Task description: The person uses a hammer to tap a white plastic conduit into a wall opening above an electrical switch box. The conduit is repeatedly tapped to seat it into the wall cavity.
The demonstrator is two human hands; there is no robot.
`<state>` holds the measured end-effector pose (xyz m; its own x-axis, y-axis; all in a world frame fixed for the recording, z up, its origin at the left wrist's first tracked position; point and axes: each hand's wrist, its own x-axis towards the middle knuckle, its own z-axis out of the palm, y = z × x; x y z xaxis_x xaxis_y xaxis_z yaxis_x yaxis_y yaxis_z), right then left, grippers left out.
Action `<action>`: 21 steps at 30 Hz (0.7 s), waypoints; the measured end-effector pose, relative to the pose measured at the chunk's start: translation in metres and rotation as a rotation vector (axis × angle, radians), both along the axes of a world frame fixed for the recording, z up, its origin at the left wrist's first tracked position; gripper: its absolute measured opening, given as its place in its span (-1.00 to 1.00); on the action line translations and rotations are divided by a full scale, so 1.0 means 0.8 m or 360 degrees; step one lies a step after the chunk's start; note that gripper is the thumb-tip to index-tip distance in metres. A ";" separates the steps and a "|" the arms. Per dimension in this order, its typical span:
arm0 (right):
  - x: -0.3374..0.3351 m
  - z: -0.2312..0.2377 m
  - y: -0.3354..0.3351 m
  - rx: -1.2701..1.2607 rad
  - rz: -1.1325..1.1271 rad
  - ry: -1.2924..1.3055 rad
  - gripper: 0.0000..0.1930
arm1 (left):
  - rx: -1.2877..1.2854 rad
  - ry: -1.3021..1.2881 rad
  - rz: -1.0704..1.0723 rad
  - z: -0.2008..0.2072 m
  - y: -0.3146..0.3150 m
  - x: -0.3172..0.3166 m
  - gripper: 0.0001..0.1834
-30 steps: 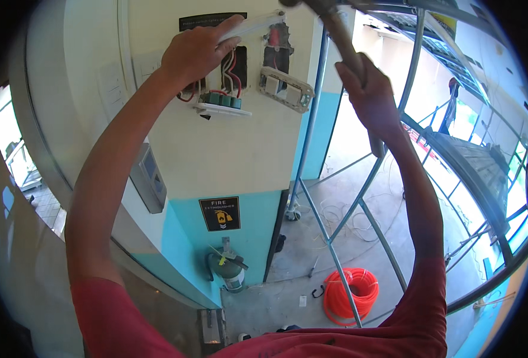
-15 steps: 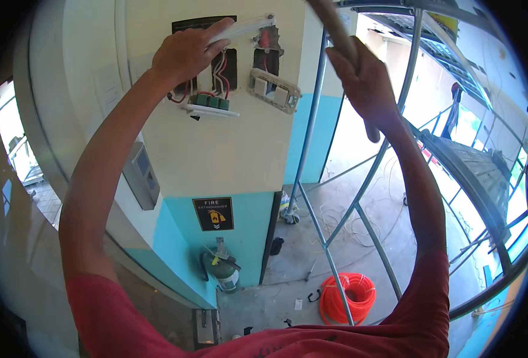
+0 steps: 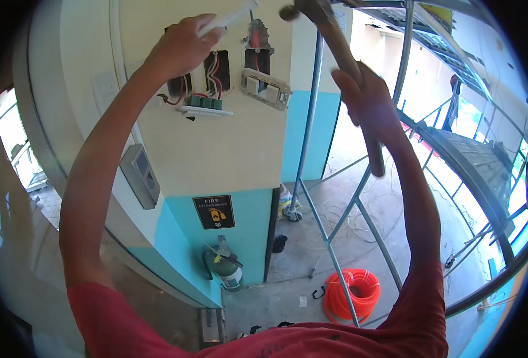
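Observation:
My left hand (image 3: pixel 183 48) is raised to the cream wall, closed round one end of a pale, flat strip (image 3: pixel 227 19). The strip slants up to the right above the wall cut-outs, its far end near the picture's top. My right hand (image 3: pixel 372 98) grips a hammer (image 3: pixel 342 51) by its handle; the head is at the top, apart from the strip. Beneath the left hand, a white socket plate (image 3: pixel 207 108) with green backs hangs by red and white wires. To its right, a switch plate (image 3: pixel 265 88) hangs tilted below a rough chipped hole (image 3: pixel 256 37).
Metal scaffolding (image 3: pixel 311 113) stands close on the right. A card reader-like box (image 3: pixel 140 177) is on the left wall. Lower down are an extinguisher sign (image 3: pixel 214 212) and a green cylinder (image 3: pixel 228 271). An orange hose coil (image 3: pixel 352 295) and loose cables (image 3: pixel 359 221) lie on the floor.
The hammer has tilted and dropped, bringing its head into view. My left hand and the strip appear slightly higher and farther left against the wall; the whole view has shifted a little.

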<state>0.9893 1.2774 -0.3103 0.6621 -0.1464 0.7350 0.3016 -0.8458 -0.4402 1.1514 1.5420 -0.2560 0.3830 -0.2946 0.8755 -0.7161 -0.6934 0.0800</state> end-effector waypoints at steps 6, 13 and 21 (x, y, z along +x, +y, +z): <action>-0.076 -0.096 -0.021 0.0431 0.0110 0.0272 -0.71 | 0.0205 0.0039 0.0121 -0.005 -0.013 -0.005 -0.42; -0.132 -0.234 -0.066 0.0953 0.0247 0.0708 -0.77 | 0.0148 0.0894 0.0036 0.008 -0.013 -0.037 -0.43; -0.170 -0.290 -0.104 0.1470 0.0152 0.0935 -0.81 | 0.0064 -0.0026 -0.0029 -0.005 -0.026 -0.004 -0.47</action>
<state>0.8534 1.1938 -0.5426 0.9109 -0.4074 -0.0650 -0.1157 -0.1009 -0.9882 1.1484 1.5211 -0.2599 0.3630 -0.3365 0.8689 -0.7298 -0.6825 0.0406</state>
